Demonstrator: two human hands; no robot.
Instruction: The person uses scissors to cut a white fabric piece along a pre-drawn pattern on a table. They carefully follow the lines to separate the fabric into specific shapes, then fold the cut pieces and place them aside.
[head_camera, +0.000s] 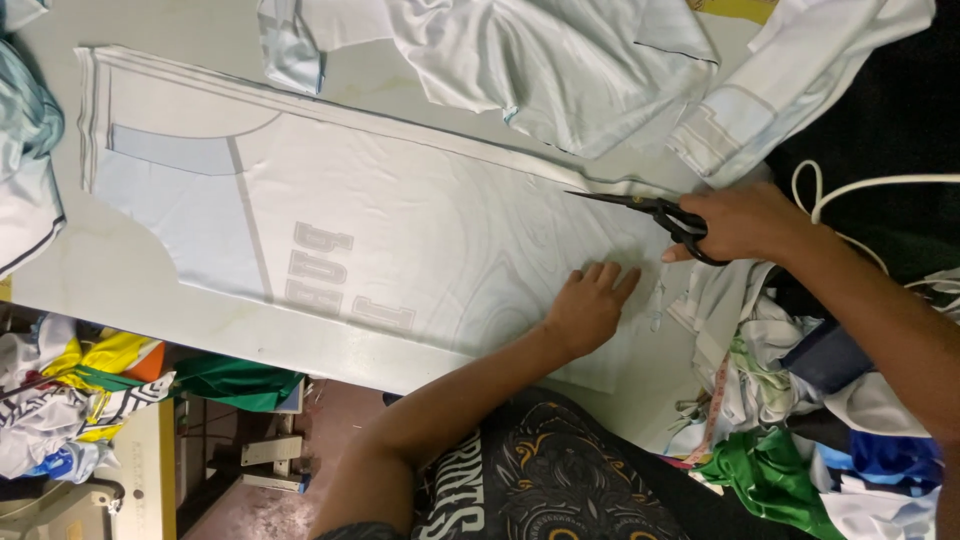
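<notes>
Head cam looks down on a pale cutting table (100, 280). A printed fabric panel (400, 240) lies flat on it: white with light blue blocks, grey stripes and grey lettering, running from the upper left corner toward the right side.

Right hand (745, 222) is closed around the handles of black scissors (650, 210), fingers through the loops. Blades point left, slightly parted, tips sitting at the upper edge of the panel, along the printed border line.

Left hand (590, 305) rests palm down on the panel just below and left of the scissors, fingers together and flat, pressing the cloth against the table. Hands are near each other but apart.

Around them:
- crumpled pale jersey pieces (560, 70) piled at the top of the table, touching the panel's upper edge
- mixed fabric scraps (800, 440), white, green, blue, heaped at right by the right forearm
- white cord (860, 190) looping behind the right wrist
- colourful cloth heap (70, 400) lower left, below the table edge
- green cloth (235, 380) beside it
</notes>
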